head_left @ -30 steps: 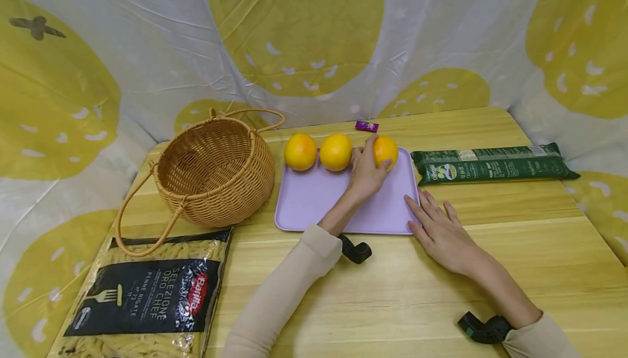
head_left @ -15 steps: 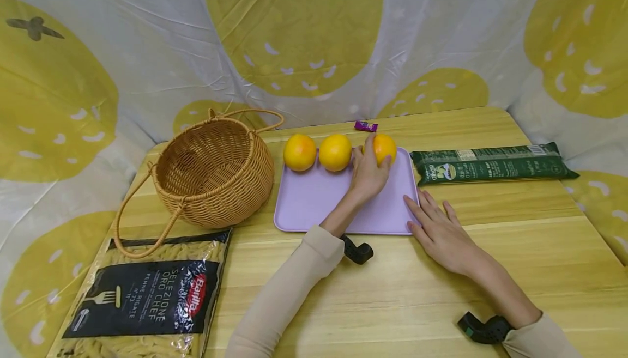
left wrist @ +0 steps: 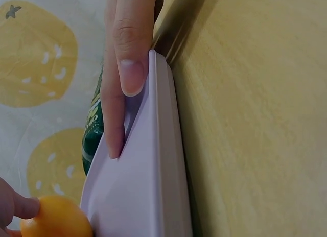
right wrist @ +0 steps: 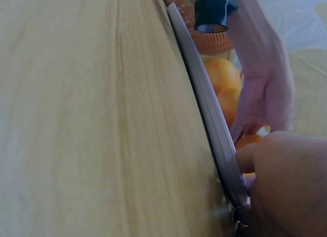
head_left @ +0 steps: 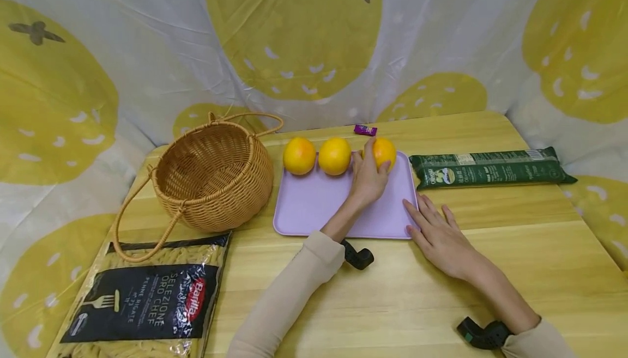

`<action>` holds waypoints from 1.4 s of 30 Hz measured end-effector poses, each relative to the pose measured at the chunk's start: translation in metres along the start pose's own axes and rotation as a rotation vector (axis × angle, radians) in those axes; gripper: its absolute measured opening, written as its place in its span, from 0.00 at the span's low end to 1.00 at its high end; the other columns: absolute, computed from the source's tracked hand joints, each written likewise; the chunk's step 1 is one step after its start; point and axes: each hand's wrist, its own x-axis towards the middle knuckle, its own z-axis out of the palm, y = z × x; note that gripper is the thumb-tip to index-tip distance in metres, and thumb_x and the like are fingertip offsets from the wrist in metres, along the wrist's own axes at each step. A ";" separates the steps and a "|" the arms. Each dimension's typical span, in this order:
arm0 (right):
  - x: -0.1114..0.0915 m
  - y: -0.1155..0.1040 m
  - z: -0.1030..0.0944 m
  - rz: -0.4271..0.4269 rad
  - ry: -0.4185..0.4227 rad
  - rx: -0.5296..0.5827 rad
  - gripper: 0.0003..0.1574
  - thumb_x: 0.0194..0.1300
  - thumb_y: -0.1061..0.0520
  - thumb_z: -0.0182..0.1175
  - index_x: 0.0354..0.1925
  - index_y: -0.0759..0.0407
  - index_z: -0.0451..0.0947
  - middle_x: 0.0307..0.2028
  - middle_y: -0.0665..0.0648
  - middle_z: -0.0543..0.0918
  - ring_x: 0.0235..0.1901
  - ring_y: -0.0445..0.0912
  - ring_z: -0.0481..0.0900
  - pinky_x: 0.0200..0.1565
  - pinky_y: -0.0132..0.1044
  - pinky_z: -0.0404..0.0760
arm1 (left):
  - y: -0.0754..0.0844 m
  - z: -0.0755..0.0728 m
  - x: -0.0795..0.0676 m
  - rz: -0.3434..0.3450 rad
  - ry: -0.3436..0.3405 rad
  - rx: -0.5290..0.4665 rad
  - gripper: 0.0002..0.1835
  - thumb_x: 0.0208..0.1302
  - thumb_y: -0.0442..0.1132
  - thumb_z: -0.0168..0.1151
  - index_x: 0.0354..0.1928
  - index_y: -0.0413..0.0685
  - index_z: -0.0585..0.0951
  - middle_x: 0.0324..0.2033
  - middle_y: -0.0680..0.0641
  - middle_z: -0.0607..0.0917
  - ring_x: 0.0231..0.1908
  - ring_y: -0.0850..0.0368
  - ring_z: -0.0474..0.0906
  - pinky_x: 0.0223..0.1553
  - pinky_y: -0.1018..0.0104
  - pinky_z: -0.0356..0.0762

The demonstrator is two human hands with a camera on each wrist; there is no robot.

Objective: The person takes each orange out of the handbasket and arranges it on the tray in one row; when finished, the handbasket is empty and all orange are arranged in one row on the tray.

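Observation:
Three oranges line up along the far edge of a lilac tray (head_left: 314, 205). My left hand (head_left: 368, 183) grips the rightmost orange (head_left: 387, 151), fingers on its left and thumb across its near side. To its left are the middle orange (head_left: 334, 156) and the left orange (head_left: 299, 156). At the tray's near right corner lies my right hand (head_left: 444, 238), fingers straight and touching the rim. The left wrist view shows the right hand's thumb (left wrist: 132, 76) over the rim and a finger inside the tray. In the right wrist view, the right hand (right wrist: 291, 186) partly hides the held orange.
A wicker basket (head_left: 216, 183) with two handles stands left of the tray. In front of it lies a penne rigate bag (head_left: 147, 298). A long green pasta pack (head_left: 490, 167) lies to the right, and a small purple packet (head_left: 365, 129) behind the oranges. A patterned cloth hangs behind.
The head view has tipped slightly, so everything appears a little lower. Both hands and the oranges keep nearly the same places on the tray.

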 end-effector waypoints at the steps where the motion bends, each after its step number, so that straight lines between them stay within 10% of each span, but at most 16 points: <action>1: -0.001 0.000 0.000 -0.002 0.000 0.001 0.38 0.85 0.43 0.40 0.83 0.54 0.48 0.82 0.68 0.43 0.82 0.66 0.40 0.76 0.70 0.34 | 0.000 0.001 -0.001 -0.001 0.002 0.003 0.32 0.78 0.42 0.57 0.79 0.57 0.60 0.68 0.33 0.66 0.66 0.39 0.68 0.72 0.47 0.68; 42: -0.001 0.000 0.000 0.016 -0.011 0.004 0.39 0.85 0.41 0.39 0.83 0.55 0.48 0.82 0.68 0.42 0.82 0.66 0.38 0.77 0.69 0.34 | -0.002 0.007 0.000 -0.024 -0.025 -0.056 0.38 0.78 0.43 0.57 0.83 0.64 0.52 0.72 0.31 0.61 0.68 0.37 0.67 0.72 0.46 0.68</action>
